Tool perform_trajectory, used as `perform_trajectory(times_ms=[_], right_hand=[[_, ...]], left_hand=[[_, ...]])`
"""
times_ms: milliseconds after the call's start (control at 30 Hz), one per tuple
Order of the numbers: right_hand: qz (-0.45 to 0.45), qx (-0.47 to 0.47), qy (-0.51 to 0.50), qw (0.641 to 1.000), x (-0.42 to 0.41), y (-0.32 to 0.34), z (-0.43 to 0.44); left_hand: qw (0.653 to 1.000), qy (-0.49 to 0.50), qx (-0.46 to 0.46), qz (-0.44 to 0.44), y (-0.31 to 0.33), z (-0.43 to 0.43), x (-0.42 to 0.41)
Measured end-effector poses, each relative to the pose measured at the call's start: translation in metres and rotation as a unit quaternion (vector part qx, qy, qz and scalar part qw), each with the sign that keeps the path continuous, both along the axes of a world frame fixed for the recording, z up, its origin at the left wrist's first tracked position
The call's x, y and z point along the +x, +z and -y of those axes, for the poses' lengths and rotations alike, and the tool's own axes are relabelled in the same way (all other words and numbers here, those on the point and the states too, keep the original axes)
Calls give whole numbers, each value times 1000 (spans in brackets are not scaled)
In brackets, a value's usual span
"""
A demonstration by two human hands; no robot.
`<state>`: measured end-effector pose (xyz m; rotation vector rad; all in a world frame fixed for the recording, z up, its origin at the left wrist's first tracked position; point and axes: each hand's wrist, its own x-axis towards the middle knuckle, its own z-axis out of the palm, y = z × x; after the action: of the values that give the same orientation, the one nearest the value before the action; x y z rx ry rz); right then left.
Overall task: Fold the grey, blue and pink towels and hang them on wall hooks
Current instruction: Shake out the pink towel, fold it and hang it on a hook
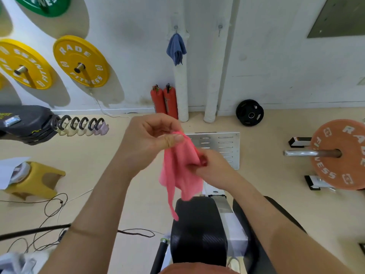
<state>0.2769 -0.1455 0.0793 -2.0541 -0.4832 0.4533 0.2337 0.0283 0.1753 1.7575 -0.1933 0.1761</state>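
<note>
Pink towel (181, 169) pinched by left hand (150, 139) thumb; right hand (211, 167) fingers seemingly curled on it

You're in a gym, weights corner. Yellow weight plates (81, 61) stamped "FITNESS" hang on wall pegs at upper left, with a green plate (45, 4) above them. At right an orange plate (339, 157) sits on a barbell (300, 153), a black plate (249, 112) leans against the far wall, and a black padded bench (198, 230) fills bottom centre.
</note>
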Motion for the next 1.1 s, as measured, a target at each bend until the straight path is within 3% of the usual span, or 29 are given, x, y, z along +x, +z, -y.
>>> perform_trajectory(times_ms=[100,233,300,500,600,667,733,800,867,967,1100], right_hand=[[-71,-62,63,994,5,-20,37],[-218,46,34,974,4,-20,87],[-240,50,14,969,6,-15,102],[-134,-140,41,980,11,9,120],[-31,-290,30,956,10,9,117],[-1,-342,-11,940,13,6,121],[-75,-308,-43,948,18,3,131],[-218,-197,-80,952,23,7,140],[-302,-72,-110,944,29,11,147],[-329,27,-145,933,39,13,150],[-298,23,-178,937,45,7,146]], left_hand=[[999,35,-25,11,1,-15,-4],[996,84,-6,-5,-8,-29,-7],[995,96,8,-18,-16,-33,-7],[994,91,43,-41,-29,-35,-6],[994,86,53,-43,-30,-35,-5],[992,94,65,-46,-33,-37,-5],[990,95,94,-51,-38,-40,-6],[986,98,124,-59,-47,-42,-5],[980,116,146,-72,-59,-44,-3],[968,150,180,-87,-82,-43,1],[955,199,206,-68,-108,-37,1]])
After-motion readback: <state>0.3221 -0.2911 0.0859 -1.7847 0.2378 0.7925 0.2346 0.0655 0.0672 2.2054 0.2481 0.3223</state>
